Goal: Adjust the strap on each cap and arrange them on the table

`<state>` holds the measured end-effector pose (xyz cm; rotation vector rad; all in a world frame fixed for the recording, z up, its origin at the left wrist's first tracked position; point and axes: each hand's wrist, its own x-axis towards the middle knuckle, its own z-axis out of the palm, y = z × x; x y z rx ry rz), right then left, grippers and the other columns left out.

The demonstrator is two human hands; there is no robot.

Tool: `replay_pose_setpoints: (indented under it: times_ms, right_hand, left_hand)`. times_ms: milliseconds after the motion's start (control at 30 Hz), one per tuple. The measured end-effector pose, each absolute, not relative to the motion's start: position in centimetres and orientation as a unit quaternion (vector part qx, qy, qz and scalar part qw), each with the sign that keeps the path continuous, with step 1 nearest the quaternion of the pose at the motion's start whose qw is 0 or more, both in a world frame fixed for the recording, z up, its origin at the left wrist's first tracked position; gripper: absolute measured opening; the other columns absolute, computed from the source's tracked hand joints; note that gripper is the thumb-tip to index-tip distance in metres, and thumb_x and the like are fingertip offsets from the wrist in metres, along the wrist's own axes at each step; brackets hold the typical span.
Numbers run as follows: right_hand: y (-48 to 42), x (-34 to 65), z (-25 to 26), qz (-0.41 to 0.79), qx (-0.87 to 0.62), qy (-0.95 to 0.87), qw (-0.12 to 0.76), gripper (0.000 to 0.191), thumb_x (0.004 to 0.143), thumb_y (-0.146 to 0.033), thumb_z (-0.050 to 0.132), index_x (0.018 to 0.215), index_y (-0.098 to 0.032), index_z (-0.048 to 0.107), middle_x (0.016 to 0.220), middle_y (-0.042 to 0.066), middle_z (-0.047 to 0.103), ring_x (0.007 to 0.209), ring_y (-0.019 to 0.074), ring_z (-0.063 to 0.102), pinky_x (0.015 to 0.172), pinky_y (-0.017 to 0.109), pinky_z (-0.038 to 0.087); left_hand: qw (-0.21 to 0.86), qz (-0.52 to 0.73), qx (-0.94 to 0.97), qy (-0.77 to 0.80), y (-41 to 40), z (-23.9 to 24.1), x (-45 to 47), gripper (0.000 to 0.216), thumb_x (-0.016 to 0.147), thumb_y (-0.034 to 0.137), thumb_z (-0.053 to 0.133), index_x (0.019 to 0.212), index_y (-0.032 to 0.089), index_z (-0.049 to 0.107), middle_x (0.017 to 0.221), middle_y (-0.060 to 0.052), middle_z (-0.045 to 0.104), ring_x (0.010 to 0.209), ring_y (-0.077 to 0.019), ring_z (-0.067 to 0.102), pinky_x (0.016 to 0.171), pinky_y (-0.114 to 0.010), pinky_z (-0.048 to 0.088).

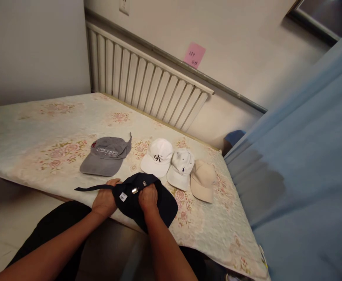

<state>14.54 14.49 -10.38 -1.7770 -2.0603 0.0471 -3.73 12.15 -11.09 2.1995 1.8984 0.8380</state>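
Note:
Between my hands is a black baseball cap (166, 205), tilted so that its inside and a white label show. My left hand (105, 199) grips the cap's edge by the loose back strap (93, 188), which sticks out to the left. Inside the cap's opening, my right hand (148, 198) is closed on the band near a metal buckle (135, 191); its fingertips are hidden. Beyond lie a grey cap (105, 156), a white cap with black letters (157, 158), a white cap with a small dark emblem (181, 169) and a beige cap (203, 179).
The caps lie on a table with a flowered cover (54, 128). Behind it stand a white radiator (147, 78) and a wall with a pink note (195, 55). A blue curtain (300, 164) hangs along the right side.

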Motion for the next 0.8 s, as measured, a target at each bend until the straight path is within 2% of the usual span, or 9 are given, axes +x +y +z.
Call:
replay_pose_setpoints:
  times_ms: [333,800]
  right_hand:
    - [14.3,14.6,-9.9,0.044,-0.640,-0.736,0.217,0.029,0.076,-0.006,0.051,0.098,-0.005,0.069,0.092,0.021,0.069,0.092,0.0274,0.066,0.083,0.036,0.050]
    - [14.4,14.8,-10.3,0.070,-0.622,-0.744,0.235,0.030,0.079,-0.007,0.049,0.101,-0.005,0.068,0.096,0.019,0.068,0.096,0.0272,0.063,0.088,0.036,0.047]
  left_hand:
    - [0.016,0.227,0.738,0.635,12.1,-9.0,-3.0,0.017,0.077,0.022,0.047,0.090,0.019,0.059,0.103,-0.013,0.059,0.099,-0.0300,0.053,0.089,-0.041,0.042]
    - [0.006,0.208,0.734,0.646,12.2,-8.7,-2.6,0.013,0.075,0.023,0.049,0.085,0.019,0.057,0.094,-0.011,0.059,0.095,-0.0299,0.053,0.087,-0.040,0.041]
